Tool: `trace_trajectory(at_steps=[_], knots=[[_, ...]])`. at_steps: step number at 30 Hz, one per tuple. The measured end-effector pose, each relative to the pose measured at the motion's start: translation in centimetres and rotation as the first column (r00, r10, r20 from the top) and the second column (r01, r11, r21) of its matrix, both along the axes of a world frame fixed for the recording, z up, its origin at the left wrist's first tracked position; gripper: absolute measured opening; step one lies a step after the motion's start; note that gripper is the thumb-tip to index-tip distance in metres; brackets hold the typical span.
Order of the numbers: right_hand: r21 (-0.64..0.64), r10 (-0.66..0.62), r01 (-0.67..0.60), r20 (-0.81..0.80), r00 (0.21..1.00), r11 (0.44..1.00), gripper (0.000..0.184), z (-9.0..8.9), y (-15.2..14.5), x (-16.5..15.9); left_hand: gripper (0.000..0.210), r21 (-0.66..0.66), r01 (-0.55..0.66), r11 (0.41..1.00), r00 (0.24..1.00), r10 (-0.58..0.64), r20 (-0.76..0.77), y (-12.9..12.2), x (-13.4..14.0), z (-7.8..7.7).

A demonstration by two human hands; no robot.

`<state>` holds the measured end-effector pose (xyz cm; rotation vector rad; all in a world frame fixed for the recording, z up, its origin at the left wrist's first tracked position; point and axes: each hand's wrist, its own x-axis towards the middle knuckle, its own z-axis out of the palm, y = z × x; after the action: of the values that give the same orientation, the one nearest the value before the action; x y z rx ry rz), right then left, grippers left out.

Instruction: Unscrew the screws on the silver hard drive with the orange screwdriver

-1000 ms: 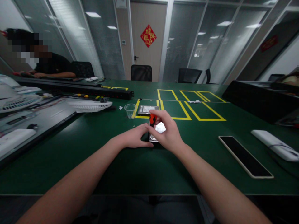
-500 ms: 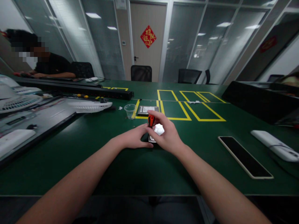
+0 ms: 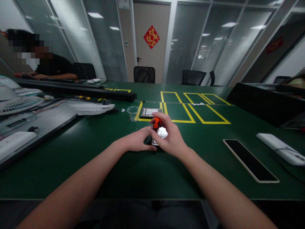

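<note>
An orange-and-black screwdriver [image 3: 156,123] stands nearly upright in my right hand [image 3: 170,136], its handle between thumb and fingers. Its tip is hidden behind my hand. Below it lies a shiny hard drive [image 3: 162,132], partly covered by both hands. My left hand [image 3: 141,140] grips the drive's left side, thumb at the near edge and fingers at the far one. Just beyond my hands a second hard drive [image 3: 150,112] rests label up on the green table. Left of that drive stands a clear plastic cup [image 3: 133,114]; what is in it is too small to tell.
A phone [image 3: 250,160] and a white device with a cable [image 3: 278,148] lie at the right. White fan parts [image 3: 91,108] and a grey panel [image 3: 54,119] occupy the left. Yellow tape [image 3: 181,121] marks rectangles on the table. A person [image 3: 52,66] sits at the far left.
The screwdriver's handle has turned and shifted slightly to the right, with my right-hand fingers shifting along. My left hand stays in place on the hard drive.
</note>
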<state>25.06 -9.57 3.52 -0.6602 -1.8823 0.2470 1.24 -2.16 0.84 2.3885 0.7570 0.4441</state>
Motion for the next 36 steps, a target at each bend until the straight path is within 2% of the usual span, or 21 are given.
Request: trace_trajectory(at_steps=[7, 13, 18, 22, 25, 28, 36], knots=[[0.081, -0.012, 0.01, 0.026, 1.0, 0.997, 0.06, 0.91, -0.2, 0.06, 0.089, -0.009, 0.0, 1.0, 1.0, -0.001, -0.025, 0.21, 0.13, -0.13], [0.054, 0.015, -0.017, 0.049, 0.999, 0.998, 0.069, 0.98, -0.54, -0.17, 0.088, -0.047, 0.02, 0.999, 1.0, -0.02, 0.001, -0.33, 0.38, 0.59], [0.071, -0.03, 0.027, 0.043, 0.999, 0.997, 0.061, 0.94, -0.26, 0.07, 0.09, -0.014, -0.032, 0.999, 0.999, 0.032, -0.035, -0.12, 0.09, 0.21], [0.071, -0.029, 0.026, 0.041, 0.999, 0.997, 0.059, 0.98, -0.18, 0.11, 0.095, 0.016, -0.011, 1.0, 0.999, 0.012, -0.051, 0.2, -0.02, -0.2], [0.071, -0.001, -0.001, 0.026, 1.0, 0.997, 0.062, 1.01, -0.36, -0.08, 0.089, 0.0, 0.004, 1.0, 0.999, -0.004, -0.04, 0.06, 0.08, 0.03], [0.067, 0.005, -0.006, 0.021, 1.0, 0.998, 0.065, 1.04, -0.46, -0.17, 0.092, -0.018, -0.018, 1.0, 1.0, 0.017, -0.026, -0.18, 0.16, 0.28], [0.049, -0.057, 0.055, 0.033, 0.998, 0.997, 0.053, 1.12, -0.25, 0.0, 0.09, 0.01, 0.002, 1.0, 1.0, -0.002, -0.03, 0.12, -0.08, -0.17]])
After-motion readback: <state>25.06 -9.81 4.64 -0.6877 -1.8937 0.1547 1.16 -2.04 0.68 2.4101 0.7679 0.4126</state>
